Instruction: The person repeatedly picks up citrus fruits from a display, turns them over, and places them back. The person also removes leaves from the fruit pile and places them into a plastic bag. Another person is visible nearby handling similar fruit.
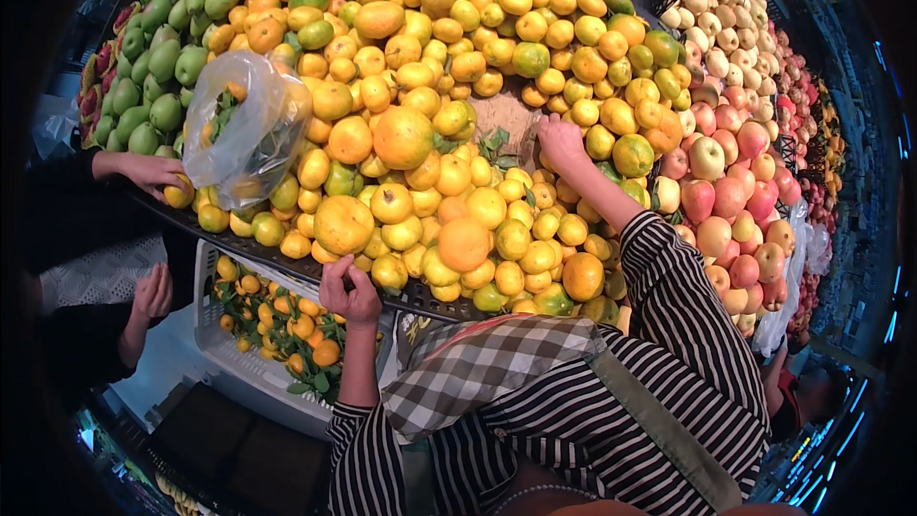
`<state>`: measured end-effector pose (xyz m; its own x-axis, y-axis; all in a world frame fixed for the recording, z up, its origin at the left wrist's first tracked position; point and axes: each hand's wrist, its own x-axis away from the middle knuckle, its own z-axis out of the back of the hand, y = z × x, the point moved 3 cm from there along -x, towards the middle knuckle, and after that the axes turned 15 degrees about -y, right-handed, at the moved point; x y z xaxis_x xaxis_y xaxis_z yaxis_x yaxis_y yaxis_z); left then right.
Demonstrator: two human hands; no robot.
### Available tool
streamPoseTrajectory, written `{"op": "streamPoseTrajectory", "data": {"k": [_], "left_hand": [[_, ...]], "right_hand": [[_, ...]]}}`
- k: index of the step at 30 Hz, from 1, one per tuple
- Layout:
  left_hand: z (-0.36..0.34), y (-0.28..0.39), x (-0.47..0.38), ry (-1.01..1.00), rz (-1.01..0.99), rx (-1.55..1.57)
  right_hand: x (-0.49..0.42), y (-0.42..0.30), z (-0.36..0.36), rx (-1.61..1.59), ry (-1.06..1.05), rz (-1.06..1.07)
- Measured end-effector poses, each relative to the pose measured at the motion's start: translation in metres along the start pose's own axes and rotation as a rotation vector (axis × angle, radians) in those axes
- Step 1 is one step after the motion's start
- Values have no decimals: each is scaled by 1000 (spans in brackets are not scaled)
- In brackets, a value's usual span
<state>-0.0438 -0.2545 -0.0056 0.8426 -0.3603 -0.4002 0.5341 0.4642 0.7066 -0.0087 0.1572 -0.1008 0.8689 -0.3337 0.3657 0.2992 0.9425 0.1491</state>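
Observation:
A large heap of mandarins (401,218) in mixed yellow, orange and green fills the display in front of me. My right hand (562,141) reaches into the heap beside a patch of bare brown board (505,115). Its fingers are curled down, and what may be under them is hidden. Loose green leaves (494,147) lie just left of it. My left hand (351,292) is raised at the front rim of the black display tray (423,299), close to the nearest fruit. Its fingers are loosely curled, with nothing seen in them.
Another person's hand (154,175) touches a mandarin (179,192) at the left, by a clear plastic bag (247,129) of leafy fruit. Green pears (163,61) and apples (731,197) flank the heap. Below stands a white crate (236,362) of leafy mandarins.

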Motion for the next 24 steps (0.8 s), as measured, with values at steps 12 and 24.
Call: {"op": "streamPoseTrajectory", "data": {"k": [12, 24], "left_hand": [[1, 1, 0, -13, 6, -22], [1, -1, 1, -16, 17, 10]], "right_hand": [[-26, -9, -15, 309, -160, 30], [-32, -8, 7, 71, -247, -17]]}}
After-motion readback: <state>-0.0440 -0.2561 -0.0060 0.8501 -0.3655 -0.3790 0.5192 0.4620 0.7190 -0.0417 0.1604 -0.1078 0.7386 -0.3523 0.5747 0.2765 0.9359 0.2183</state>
